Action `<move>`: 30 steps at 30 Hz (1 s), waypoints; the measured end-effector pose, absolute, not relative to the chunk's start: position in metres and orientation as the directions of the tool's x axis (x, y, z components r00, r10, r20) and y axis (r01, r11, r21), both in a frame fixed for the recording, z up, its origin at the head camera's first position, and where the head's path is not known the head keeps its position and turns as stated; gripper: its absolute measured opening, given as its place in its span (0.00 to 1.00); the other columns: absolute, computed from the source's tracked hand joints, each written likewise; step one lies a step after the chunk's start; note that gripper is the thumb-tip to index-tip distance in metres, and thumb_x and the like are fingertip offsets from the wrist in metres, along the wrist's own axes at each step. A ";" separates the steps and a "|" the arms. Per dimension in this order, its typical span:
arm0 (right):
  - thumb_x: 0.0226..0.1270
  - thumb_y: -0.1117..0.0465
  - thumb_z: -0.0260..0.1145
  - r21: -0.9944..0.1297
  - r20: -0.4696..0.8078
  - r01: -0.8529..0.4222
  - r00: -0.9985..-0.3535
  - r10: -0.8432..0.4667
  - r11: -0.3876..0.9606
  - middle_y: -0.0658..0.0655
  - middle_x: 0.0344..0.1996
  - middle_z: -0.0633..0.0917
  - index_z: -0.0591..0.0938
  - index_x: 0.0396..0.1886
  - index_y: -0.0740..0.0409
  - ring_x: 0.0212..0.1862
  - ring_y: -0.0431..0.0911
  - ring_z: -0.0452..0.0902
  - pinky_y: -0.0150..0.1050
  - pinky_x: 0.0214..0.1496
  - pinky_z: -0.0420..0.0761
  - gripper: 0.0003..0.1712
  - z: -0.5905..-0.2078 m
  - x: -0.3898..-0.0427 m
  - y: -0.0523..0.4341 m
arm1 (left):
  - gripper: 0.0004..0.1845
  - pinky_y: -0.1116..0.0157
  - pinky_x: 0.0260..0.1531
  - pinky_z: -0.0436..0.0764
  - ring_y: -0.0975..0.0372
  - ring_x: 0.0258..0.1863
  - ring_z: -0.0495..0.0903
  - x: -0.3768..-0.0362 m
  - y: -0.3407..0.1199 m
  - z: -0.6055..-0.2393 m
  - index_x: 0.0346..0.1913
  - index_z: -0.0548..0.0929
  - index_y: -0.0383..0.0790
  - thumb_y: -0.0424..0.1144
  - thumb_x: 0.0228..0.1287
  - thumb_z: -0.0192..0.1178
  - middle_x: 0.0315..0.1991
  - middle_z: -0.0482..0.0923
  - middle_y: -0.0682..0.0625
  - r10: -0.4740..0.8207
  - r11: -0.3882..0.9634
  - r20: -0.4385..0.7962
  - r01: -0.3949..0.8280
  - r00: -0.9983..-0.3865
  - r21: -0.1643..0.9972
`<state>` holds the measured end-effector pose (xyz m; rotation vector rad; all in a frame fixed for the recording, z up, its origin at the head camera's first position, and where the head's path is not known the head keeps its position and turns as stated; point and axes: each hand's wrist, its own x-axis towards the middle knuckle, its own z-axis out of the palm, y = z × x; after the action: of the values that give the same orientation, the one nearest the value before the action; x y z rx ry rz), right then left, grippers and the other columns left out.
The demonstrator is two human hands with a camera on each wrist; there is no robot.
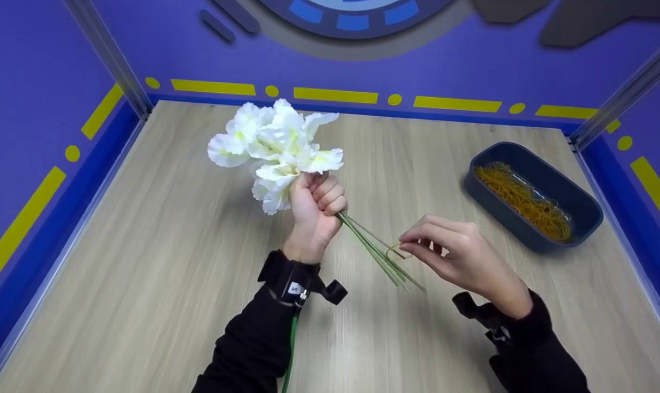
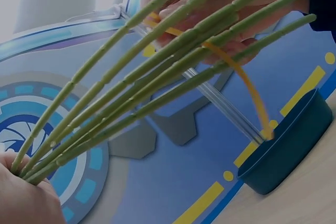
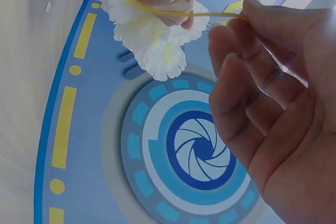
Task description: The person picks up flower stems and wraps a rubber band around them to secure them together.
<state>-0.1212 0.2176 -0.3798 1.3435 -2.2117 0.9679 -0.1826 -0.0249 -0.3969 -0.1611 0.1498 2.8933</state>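
Above the table (image 1: 172,245), the flowers (image 1: 278,144) sit at the thumb side of the left hand (image 1: 316,213), whose curled fingers grip the stems (image 1: 382,254) close under the flowers; the loose ends spread toward the right hand (image 1: 455,248). Gathering looks done; binding seems left, for the yellow band (image 2: 244,78) forms a wide loop near those ends, and whether it rings any stems cannot be told. The right hand pinches this band between thumb and fingertips, close to the stems. Farther right, a box (image 1: 562,199) holds more such strands (image 1: 521,204)
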 end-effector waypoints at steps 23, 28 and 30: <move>0.60 0.73 0.73 -0.466 0.616 -0.787 -0.617 -0.490 0.405 0.45 0.28 0.85 0.86 0.40 0.54 0.24 0.34 0.78 0.25 0.25 0.77 0.13 -0.394 -0.133 0.217 | 0.19 0.77 0.10 0.45 0.72 0.08 0.49 -0.143 0.018 -0.388 0.15 0.55 0.50 0.34 0.64 0.37 0.09 0.53 0.61 0.430 -0.881 -0.087 -0.439 -0.898 0.177; 0.62 0.74 0.72 -0.525 0.600 -0.756 -0.654 -0.460 0.390 0.48 0.28 0.87 0.85 0.39 0.56 0.23 0.39 0.82 0.27 0.24 0.79 0.11 -0.402 -0.142 0.215 | 0.17 0.76 0.11 0.46 0.71 0.10 0.47 -0.140 0.016 -0.387 0.18 0.50 0.50 0.34 0.55 0.47 0.12 0.49 0.61 0.444 -0.892 -0.006 -0.442 -0.896 0.091; 0.62 0.73 0.71 -0.545 0.583 -0.751 -0.659 -0.474 0.373 0.48 0.29 0.88 0.84 0.39 0.57 0.24 0.40 0.83 0.28 0.24 0.80 0.10 -0.407 -0.144 0.213 | 0.18 0.76 0.11 0.46 0.71 0.11 0.47 -0.140 0.013 -0.387 0.19 0.50 0.49 0.35 0.55 0.48 0.12 0.49 0.60 0.432 -0.901 0.029 -0.430 -0.902 0.049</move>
<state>-0.1444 0.2132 -0.4074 1.0742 -2.3092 1.1777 -0.1401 0.0128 -0.3875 0.0536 0.0570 2.6948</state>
